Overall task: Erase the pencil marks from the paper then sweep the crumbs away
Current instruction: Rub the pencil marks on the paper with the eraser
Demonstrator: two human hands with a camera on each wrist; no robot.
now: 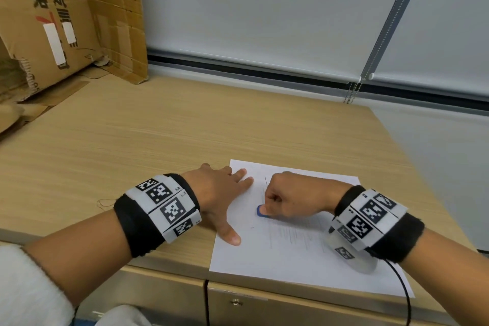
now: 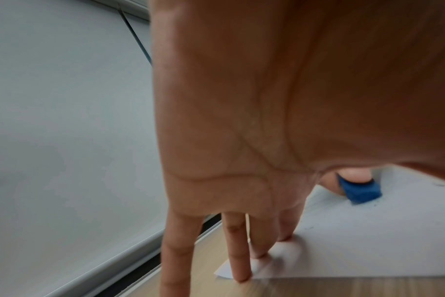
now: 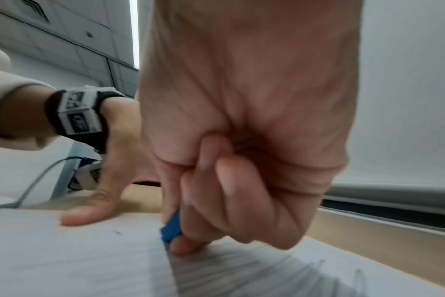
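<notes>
my right hand (image 1: 288, 197) curled, thumb and fingers pinching a blue eraser (image 1: 260, 211) pressed onto pencil marks (image 1: 293, 235) mid-sheet, my left hand (image 1: 219, 193) flat, fingers straight and spread, pinning the white paper (image 1: 267, 264) at its left edge on the wooden desk (image 1: 132, 140)

One sheet of paper (image 1: 277, 259) lies on one wooden tabletop (image 1: 132, 140), with one blue eraser (image 1: 260, 212) on the sheet. Two hands are in view, the left hand (image 1: 219, 193) and the right hand (image 1: 291, 196), each above one marker-covered wristband, two in all. One cardboard box (image 1: 66, 16) stands at the back
</notes>
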